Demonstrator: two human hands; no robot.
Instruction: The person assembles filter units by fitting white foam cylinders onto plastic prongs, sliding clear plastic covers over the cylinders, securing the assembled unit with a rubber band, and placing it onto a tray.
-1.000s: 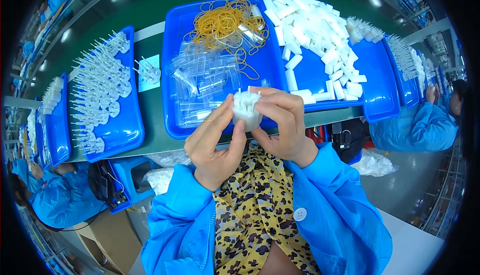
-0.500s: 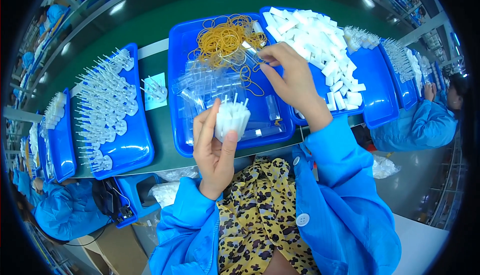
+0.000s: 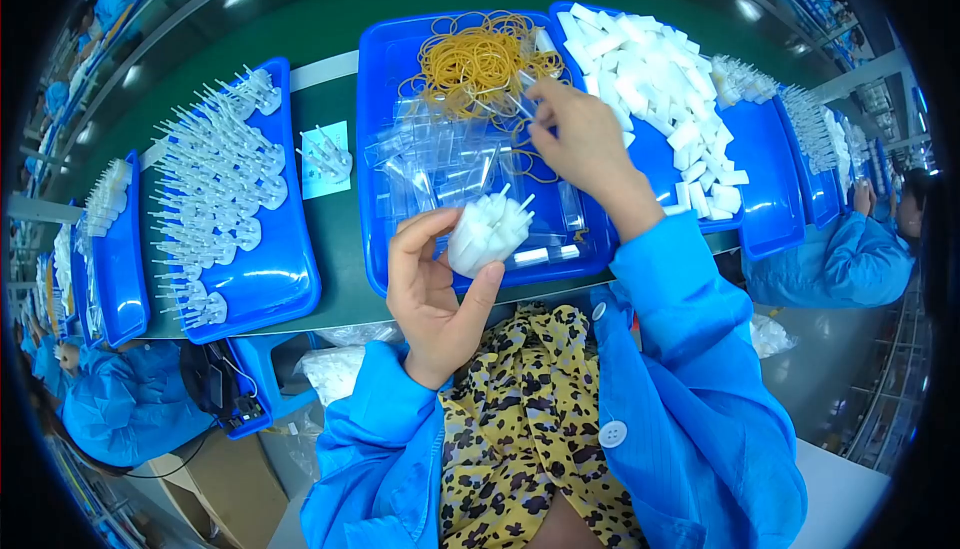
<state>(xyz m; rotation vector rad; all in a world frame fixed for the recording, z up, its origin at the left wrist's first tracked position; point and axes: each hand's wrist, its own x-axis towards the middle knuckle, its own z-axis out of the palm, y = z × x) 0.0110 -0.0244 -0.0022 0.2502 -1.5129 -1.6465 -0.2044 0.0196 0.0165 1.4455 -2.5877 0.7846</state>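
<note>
My left hand (image 3: pixel 430 294) is closed round a bundle of white pieces (image 3: pixel 488 237), with short thin white pegs sticking out of its top. The bundle tilts up and to the right. Above the blue tray (image 3: pixel 372 249) at the centre, my right hand (image 3: pixel 585 139) has its fingers pinched beside a pile of tan rubber bands (image 3: pixel 470 64). A thin pale strip shows at those fingertips, but whether they grip it or a band I cannot make out. Clear plastic pieces (image 3: pixel 435 144) lie in the tray between the hands.
White blocks (image 3: pixel 650 74) heap in a blue tray on the right. On the left, another blue tray (image 3: pixel 270 294) bears rows of white pegged parts (image 3: pixel 215 179). One similar part (image 3: pixel 325 154) rests on a pale card between trays. Co-workers in blue (image 3: pixel 835 259) sit on both sides.
The bundle in my left hand has tipped from upright toward the right. My right hand stays pinched beside the rubber bands. The whole view has shifted slightly.
</note>
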